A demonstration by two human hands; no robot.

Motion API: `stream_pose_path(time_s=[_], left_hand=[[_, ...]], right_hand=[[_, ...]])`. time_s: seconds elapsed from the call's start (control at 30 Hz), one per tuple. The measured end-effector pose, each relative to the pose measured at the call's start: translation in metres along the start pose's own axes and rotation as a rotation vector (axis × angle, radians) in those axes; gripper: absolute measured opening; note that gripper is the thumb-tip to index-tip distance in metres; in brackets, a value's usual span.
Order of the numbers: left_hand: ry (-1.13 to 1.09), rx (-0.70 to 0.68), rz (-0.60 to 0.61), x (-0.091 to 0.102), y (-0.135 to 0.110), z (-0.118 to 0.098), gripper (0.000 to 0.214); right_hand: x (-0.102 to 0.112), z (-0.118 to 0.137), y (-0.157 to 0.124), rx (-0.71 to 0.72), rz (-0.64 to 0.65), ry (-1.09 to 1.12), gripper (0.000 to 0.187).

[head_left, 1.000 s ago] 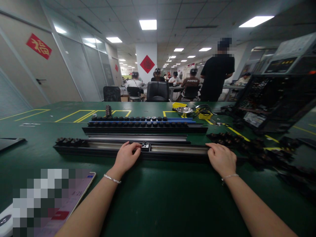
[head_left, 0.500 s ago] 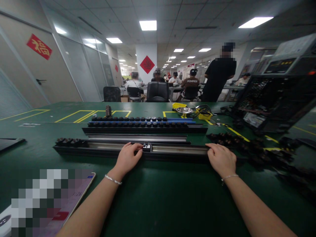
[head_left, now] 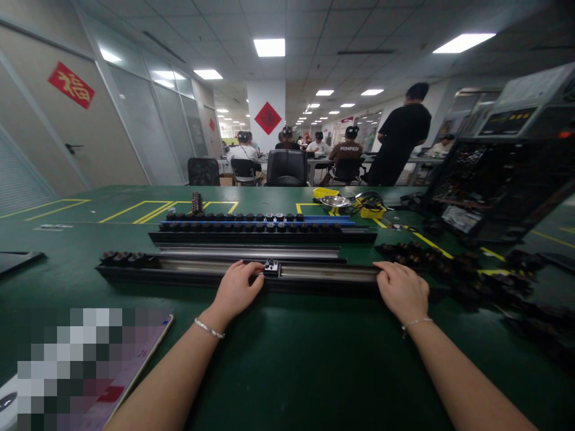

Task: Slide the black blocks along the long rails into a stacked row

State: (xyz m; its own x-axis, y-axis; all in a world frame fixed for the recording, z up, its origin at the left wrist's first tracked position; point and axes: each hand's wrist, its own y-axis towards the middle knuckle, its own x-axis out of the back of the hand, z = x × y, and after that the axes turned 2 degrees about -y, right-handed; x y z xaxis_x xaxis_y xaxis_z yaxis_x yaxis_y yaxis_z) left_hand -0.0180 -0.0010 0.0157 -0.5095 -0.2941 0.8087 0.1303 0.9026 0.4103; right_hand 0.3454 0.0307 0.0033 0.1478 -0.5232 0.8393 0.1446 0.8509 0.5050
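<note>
A long black channel rail (head_left: 332, 273) lies crosswise on the green table in front of me, with a pale metal strip along its inside. A small block (head_left: 271, 267), black with a silvery top, sits in the channel near its middle. My left hand (head_left: 238, 291) is curled over the rail, thumb and fingertips closed at the block's left end. Where exactly they touch it is partly hidden. At the rail's right part, my right hand (head_left: 403, 290) grips it with fingers over the far edge and thumb on the near side. Several dark wheel-like parts (head_left: 128, 257) fill the rail's left end.
Behind lie a bare grey rail (head_left: 251, 251) and a rail with rows of black rollers (head_left: 247, 225). Dark loose parts (head_left: 453, 263) are heaped right, beside a black rack (head_left: 476, 185). A phone (head_left: 139, 365) lies front left. Yellow bins (head_left: 372, 206) stand behind; people sit farther off.
My left hand and the small block have slid slightly right along the channel. My right hand has stayed almost in place. The standing person in the background has shifted posture.
</note>
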Motion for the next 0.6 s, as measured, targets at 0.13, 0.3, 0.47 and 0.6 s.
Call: stream_pose_path(time_s=[0.13,0.3,0.47,0.6], left_hand=[[0.004,-0.009,0.005,-0.0017,0.0000,-0.0030,0.027],[0.002,-0.016,0.013,-0.0014,-0.0005,-0.0049,0.026],[-0.007,-0.022,0.011,-0.0016,-0.0005,-0.0056,0.026],[-0.002,-0.033,0.020,-0.0029,-0.0009,-0.0070,0.027]], right_hand=[[0.0005,-0.0005,0.0003,0.002,0.012,-0.013,0.041],[-0.0031,-0.0019,-0.0001,-0.004,0.004,-0.021,0.041],[-0.0039,-0.0016,0.0000,-0.001,-0.007,-0.009,0.040],[-0.0013,0.0001,0.0000,-0.002,0.000,-0.015,0.041]])
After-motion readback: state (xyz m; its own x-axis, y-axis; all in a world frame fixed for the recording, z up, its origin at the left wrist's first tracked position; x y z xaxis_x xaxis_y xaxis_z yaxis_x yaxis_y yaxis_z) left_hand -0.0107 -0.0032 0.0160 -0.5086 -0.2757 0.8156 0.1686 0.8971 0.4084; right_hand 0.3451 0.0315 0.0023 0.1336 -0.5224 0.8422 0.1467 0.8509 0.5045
